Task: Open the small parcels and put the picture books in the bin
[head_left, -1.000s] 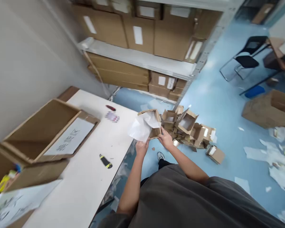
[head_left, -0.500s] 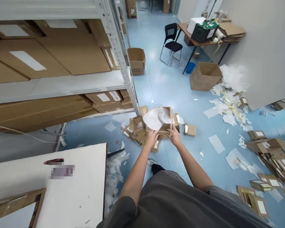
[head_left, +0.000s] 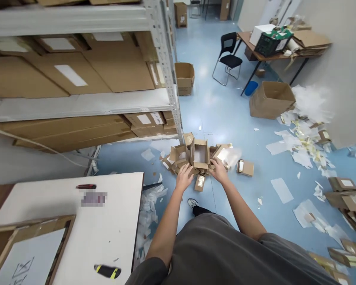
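A small open cardboard box (head_left: 200,153) with raised flaps sits on a heap of flattened and opened cartons on the floor. My left hand (head_left: 184,178) is at its lower left, fingers spread and holding nothing. My right hand (head_left: 218,170) is by the lower right corner, fingers stretched toward the box's edge; whether they touch it I cannot tell. Just right of the box, a thin white packing sheet (head_left: 231,156) lies over cartons. A small carton (head_left: 199,183) lies below the box, between my hands.
Metal shelving (head_left: 163,55) with large cartons rises at the left. A white table (head_left: 106,225) at lower left bears a black-and-yellow cutter (head_left: 107,271). Paper scraps (head_left: 302,138) and cartons litter the right floor, near a big open box (head_left: 272,99). A chair (head_left: 230,55) stands behind.
The white sheet has left the box and lies to its right. The box now stands open with its flaps up, and my left hand has come off its edge. The view has shifted left.
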`<state>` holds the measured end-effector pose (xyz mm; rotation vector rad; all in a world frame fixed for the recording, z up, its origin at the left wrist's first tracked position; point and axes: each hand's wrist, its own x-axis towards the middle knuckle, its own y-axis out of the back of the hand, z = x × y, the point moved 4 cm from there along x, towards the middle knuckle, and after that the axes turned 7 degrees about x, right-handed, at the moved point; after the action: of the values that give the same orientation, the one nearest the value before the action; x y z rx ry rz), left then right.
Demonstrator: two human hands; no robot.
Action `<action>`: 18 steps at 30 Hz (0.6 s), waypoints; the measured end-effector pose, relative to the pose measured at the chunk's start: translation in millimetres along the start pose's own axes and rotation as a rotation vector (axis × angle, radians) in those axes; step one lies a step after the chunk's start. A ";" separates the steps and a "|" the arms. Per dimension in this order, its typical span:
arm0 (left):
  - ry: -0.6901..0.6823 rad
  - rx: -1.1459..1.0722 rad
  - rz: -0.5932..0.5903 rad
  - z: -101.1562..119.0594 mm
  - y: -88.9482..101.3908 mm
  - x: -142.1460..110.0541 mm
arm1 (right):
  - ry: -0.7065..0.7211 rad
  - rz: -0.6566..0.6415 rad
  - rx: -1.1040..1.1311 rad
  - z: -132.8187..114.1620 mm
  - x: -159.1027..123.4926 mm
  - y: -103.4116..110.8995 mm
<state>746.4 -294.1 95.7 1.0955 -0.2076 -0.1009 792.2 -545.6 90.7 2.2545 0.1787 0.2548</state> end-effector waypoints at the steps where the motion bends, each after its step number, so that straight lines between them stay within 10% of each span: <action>1: 0.027 0.010 0.018 -5.6 7.3 -7.9 | 0.040 -0.018 0.006 -13.1 2.6 -6.3; 9: 0.372 0.123 0.247 -68.0 89.8 -138.8 | 0.432 -0.188 0.076 -146.1 17.4 -83.1; 13: 0.628 0.195 0.380 -92.3 128.4 -262.2 | 0.677 -0.339 0.131 -251.5 -16.0 -143.6; 18: 0.979 0.279 0.545 -90.2 155.2 -454.2 | 0.931 -0.564 0.191 -388.6 -126.0 -212.6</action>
<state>319.3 -61.6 140.9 1.2118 0.3769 0.9619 566.7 -149.4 155.6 1.9916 1.3363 0.9840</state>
